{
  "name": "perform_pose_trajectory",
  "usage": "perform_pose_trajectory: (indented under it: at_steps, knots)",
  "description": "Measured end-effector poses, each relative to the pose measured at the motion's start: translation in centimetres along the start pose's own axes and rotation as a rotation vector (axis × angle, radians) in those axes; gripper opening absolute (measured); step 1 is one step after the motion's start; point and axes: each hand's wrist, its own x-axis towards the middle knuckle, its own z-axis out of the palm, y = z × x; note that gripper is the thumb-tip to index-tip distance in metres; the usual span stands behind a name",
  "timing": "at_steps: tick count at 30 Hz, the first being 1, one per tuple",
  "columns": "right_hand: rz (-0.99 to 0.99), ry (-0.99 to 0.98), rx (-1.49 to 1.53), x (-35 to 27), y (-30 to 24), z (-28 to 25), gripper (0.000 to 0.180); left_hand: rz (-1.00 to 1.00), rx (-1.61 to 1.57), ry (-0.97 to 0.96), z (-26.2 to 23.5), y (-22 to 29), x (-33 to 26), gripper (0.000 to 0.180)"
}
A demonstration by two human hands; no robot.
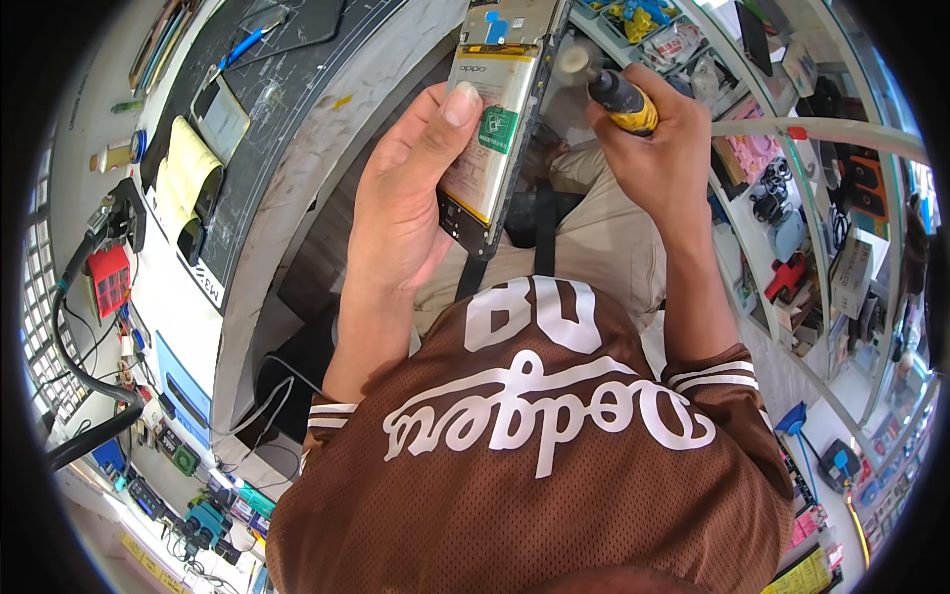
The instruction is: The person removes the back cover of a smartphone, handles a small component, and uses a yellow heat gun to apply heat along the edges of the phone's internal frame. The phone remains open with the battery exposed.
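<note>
My left hand (401, 193) grips an opened smartphone (473, 230) by its long edges, thumb across the front. Its back cover is off, baring a silver battery (473, 163) with a green label and, at the far end, metal shielding (500, 28) with a blue patch. In my right hand (661, 148) is a yellow-and-black hand tool (623, 99), fingers wrapped round its handle. Its round pale tip (574, 61) is blurred and points at the phone, just right of its edge and apart from it. The exact kind of tool does not show.
On the left, a white workbench holds a dark mat (282, 109), a yellow cloth or paper (186, 178), a blue pen-like tool (247, 45) and a red box (109, 280). Glass shelves with several small goods and a blue-grey parts tray (606, 32) stand on the right.
</note>
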Motion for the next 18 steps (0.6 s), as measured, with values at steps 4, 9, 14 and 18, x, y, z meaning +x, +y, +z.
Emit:
perform_pose_trajectory:
  at_steps: [4, 9, 14, 18]
  knots:
    - [-0.045, -0.026, -0.003, -0.4, 0.26, -0.09, 0.013, -0.01, -0.006, -0.008, -0.09, 0.08, 0.19, 0.041]
    - [-0.034, 0.003, -0.017, 0.21, 0.23, -0.2, 0.014, -0.002, 0.017, -0.002, -0.04, 0.06, 0.16, 0.041]
    - [-0.064, -0.007, -0.041, -0.24, 0.3, -0.19, 0.014, -0.005, 0.026, 0.01, 0.18, 0.15, 0.07, 0.041]
    - [-0.018, -0.006, -0.008, 0.18, 0.16, -0.28, 0.014, -0.002, 0.041, 0.015, 0.07, 0.12, 0.07, 0.04]
